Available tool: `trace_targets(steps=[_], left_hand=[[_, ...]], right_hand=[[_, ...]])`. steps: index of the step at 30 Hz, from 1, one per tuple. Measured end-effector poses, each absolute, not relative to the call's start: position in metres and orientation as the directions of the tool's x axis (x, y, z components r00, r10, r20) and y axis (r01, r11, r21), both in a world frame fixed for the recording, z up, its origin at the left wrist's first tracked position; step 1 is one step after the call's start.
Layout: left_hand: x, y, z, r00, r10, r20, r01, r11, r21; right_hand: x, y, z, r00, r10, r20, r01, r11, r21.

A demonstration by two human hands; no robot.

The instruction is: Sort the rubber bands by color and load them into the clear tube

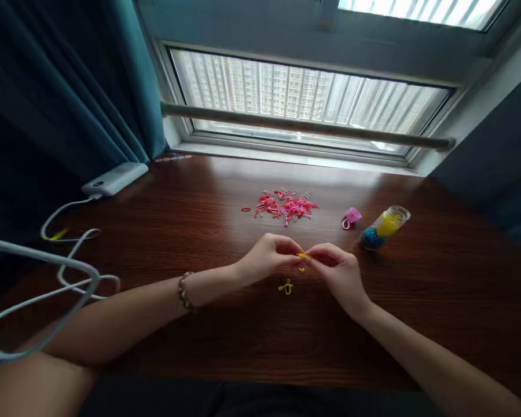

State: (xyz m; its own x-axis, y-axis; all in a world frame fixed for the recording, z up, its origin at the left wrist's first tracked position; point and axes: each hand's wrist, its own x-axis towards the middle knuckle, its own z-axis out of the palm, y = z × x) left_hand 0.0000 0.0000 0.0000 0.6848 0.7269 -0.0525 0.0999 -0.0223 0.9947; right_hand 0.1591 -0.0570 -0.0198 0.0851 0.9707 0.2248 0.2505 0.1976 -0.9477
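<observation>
Between the fingertips of both hands is a small bunch of yellow rubber bands (304, 255). My left hand (267, 259) pinches its left end and my right hand (339, 277) pinches the right end. One yellow loop (301, 269) shows just below the fingers; whether it hangs or lies on the table I cannot tell. Nearer to me, a few loose yellow bands (286, 287) rest on the dark wooden table (226, 341). Beyond the hands lies a loose pile of pink and red rubber bands (286, 205).
Right of the pile is a pink cap (352, 215) with a pale loop. Beside it stands a clear jar (382, 227) with yellow and blue contents. At left are a white power bank (115, 178) and a white cable (84, 268) crossing near my left arm. A window borders the table's back.
</observation>
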Motion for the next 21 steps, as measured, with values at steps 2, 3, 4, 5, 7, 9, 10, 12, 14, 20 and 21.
trace_targets(steps=[2,3,4,5,7,9,10,12,14,20,21], left_hand=[[-0.002,-0.002,0.000,0.667,0.745,-0.010,0.076,-0.054,0.996],[-0.003,-0.003,0.000,0.661,0.751,0.003,0.069,-0.065,0.995],[-0.003,-0.004,0.000,0.657,0.754,0.011,0.066,-0.072,0.995],[-0.003,-0.004,-0.001,0.653,0.757,0.015,0.066,-0.077,0.995],[-0.002,-0.002,-0.001,0.663,0.749,0.003,0.078,-0.074,0.994],[-0.002,0.001,0.000,0.694,0.719,-0.024,0.097,-0.060,0.993],[-0.001,0.003,0.002,0.712,0.701,-0.042,0.102,-0.043,0.994],[-0.002,0.007,0.005,0.725,0.684,-0.079,0.100,0.009,0.995],[-0.003,0.011,0.009,0.712,0.694,-0.109,0.081,0.072,0.994],[-0.008,0.020,0.011,0.652,0.747,-0.128,-0.015,0.181,0.983],[-0.008,0.020,0.010,0.651,0.746,-0.137,-0.026,0.202,0.979]], right_hand=[[0.160,-0.056,-0.019,0.077,0.978,0.192,0.225,0.170,-0.959],[0.161,-0.056,-0.019,0.073,0.982,0.177,0.214,0.158,-0.964],[0.161,-0.056,-0.019,0.070,0.984,0.162,0.204,0.145,-0.968],[0.162,-0.056,-0.019,0.067,0.987,0.148,0.194,0.133,-0.972],[0.162,-0.056,-0.019,0.065,0.990,0.126,0.186,0.112,-0.976],[0.163,-0.055,-0.020,0.063,0.992,0.107,0.178,0.094,-0.980],[0.164,-0.055,-0.019,0.063,0.993,0.099,0.168,0.087,-0.982],[0.166,-0.053,-0.016,0.068,0.993,0.094,0.138,0.084,-0.987],[0.171,-0.052,-0.008,0.086,0.990,0.109,0.118,0.099,-0.988],[0.195,-0.053,0.022,0.167,0.977,0.132,0.108,0.115,-0.987],[0.197,-0.054,0.025,0.158,0.980,0.121,0.099,0.106,-0.989]])
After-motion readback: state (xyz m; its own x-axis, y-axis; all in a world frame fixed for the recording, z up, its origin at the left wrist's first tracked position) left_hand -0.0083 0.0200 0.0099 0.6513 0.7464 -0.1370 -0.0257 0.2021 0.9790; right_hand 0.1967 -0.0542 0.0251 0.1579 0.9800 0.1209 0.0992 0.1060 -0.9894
